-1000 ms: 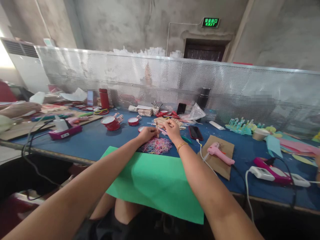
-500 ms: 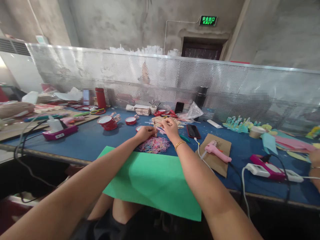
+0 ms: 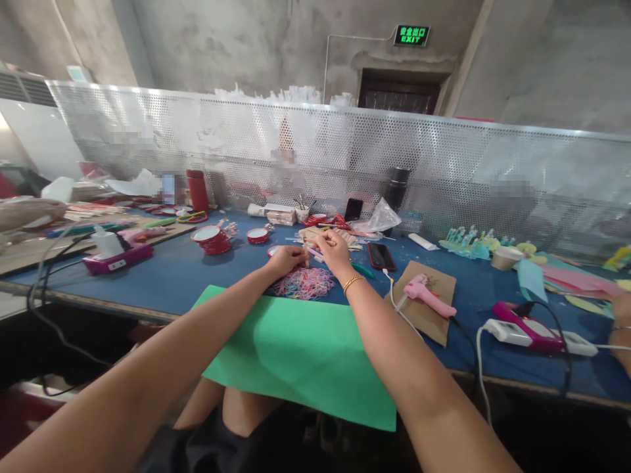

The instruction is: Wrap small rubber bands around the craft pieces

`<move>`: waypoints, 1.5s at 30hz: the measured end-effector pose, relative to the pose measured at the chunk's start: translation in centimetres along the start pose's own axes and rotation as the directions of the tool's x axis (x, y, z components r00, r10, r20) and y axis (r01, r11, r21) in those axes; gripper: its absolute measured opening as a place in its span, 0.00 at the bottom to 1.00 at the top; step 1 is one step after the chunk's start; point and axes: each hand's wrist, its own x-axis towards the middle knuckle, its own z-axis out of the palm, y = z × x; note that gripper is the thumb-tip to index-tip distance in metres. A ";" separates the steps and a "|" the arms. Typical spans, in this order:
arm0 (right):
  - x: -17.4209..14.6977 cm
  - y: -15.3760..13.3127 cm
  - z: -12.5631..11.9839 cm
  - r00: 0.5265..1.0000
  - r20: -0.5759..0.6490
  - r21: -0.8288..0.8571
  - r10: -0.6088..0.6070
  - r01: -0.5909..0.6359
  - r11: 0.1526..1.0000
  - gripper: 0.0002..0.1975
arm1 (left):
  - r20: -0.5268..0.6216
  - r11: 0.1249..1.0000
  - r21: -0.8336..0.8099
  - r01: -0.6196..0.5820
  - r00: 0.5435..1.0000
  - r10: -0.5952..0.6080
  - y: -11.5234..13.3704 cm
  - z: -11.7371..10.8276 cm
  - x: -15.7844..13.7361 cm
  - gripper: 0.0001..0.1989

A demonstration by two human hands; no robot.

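My left hand (image 3: 288, 260) is closed in a pinch on what looks like a small wooden craft stick (image 3: 307, 260), mostly hidden by the fingers. Just to its right, my right hand (image 3: 334, 251), with a gold bracelet at the wrist, has thumb and fingertips pressed together; whatever they hold is too small to make out. Below both hands lies a tangled pile of thin, colourful rubber bands (image 3: 304, 284). A green sheet (image 3: 296, 355) hangs over the table's front edge and my lap. Behind the right hand, pale wooden sticks (image 3: 352, 240) lie in a heap.
Right of my hands are a phone (image 3: 381, 257) and a pink glue gun (image 3: 428, 295) on cardboard, its cord trailing past a power strip (image 3: 530, 330). Red-sided round tins (image 3: 213, 242) stand left, near another power strip (image 3: 118, 259). A perforated metal screen (image 3: 236, 144) closes off the back.
The upright stick at my left fingertips shows less than before. My right hand has shifted very slightly; both hands stay close together above the rubber bands.
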 end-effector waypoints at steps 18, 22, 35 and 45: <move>-0.2 -0.3 -0.3 0.998 -0.065 -0.059 -0.015 0.011 0.998 0.09 | -0.020 0.999 -0.005 0.037 0.999 -0.037 0.2 0.0 -0.2 0.19; -0.2 -0.3 -0.1 1.000 -0.024 -0.038 0.001 -0.002 0.999 0.10 | -0.002 1.000 -0.015 0.018 1.000 -0.018 0.0 0.0 -0.2 0.20; -0.3 -0.4 0.0 1.000 -0.003 -0.022 0.002 -0.002 1.000 0.11 | -0.001 0.999 -0.033 0.022 1.000 -0.022 -0.7 0.1 0.1 0.18; 0.0 0.2 0.0 1.000 0.004 -0.022 0.002 -0.002 1.000 0.12 | -0.015 0.999 0.025 0.030 0.999 -0.030 0.2 -0.1 -0.1 0.20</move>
